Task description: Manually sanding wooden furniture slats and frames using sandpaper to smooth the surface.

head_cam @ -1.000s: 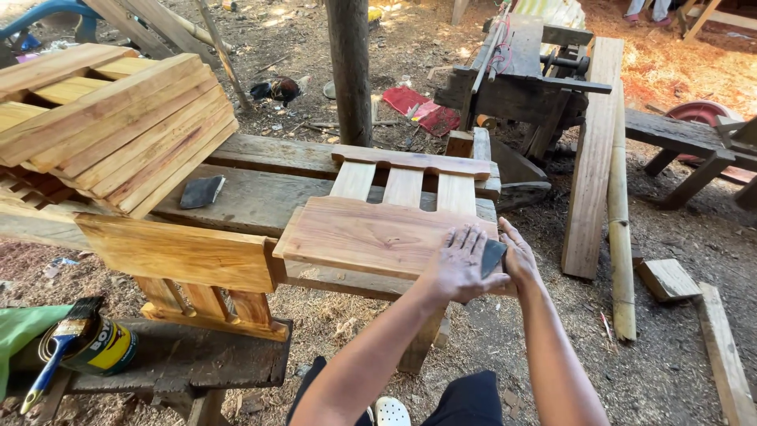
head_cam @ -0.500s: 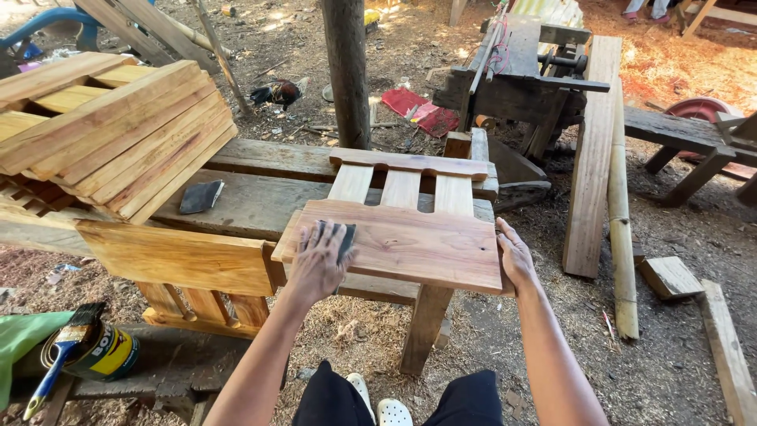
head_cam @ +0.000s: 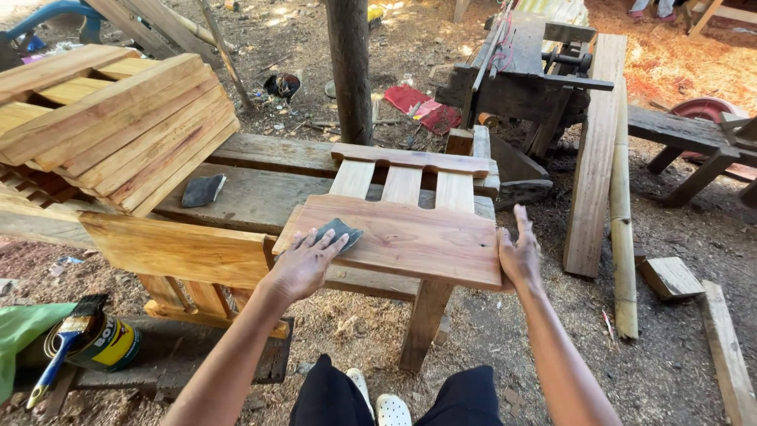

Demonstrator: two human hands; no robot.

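A reddish wooden board (head_cam: 414,237) lies flat on top of a slatted wooden piece (head_cam: 404,175) resting on a rough workbench (head_cam: 260,197). My left hand (head_cam: 303,264) presses a dark piece of sandpaper (head_cam: 339,233) against the board's near left corner. My right hand (head_cam: 518,254) rests flat against the board's right edge, fingers extended, holding it steady.
Stacked planks (head_cam: 110,126) sit at the left. A second piece of sandpaper (head_cam: 201,189) lies on the bench. A paint can with a brush (head_cam: 91,339) stands at lower left. A post (head_cam: 349,67) rises behind the bench; long boards (head_cam: 595,150) lean at right. My shoes (head_cam: 378,402) show below.
My left hand with the sandpaper slid from the board's right end to its left end over the second. My right hand stayed at the right edge.
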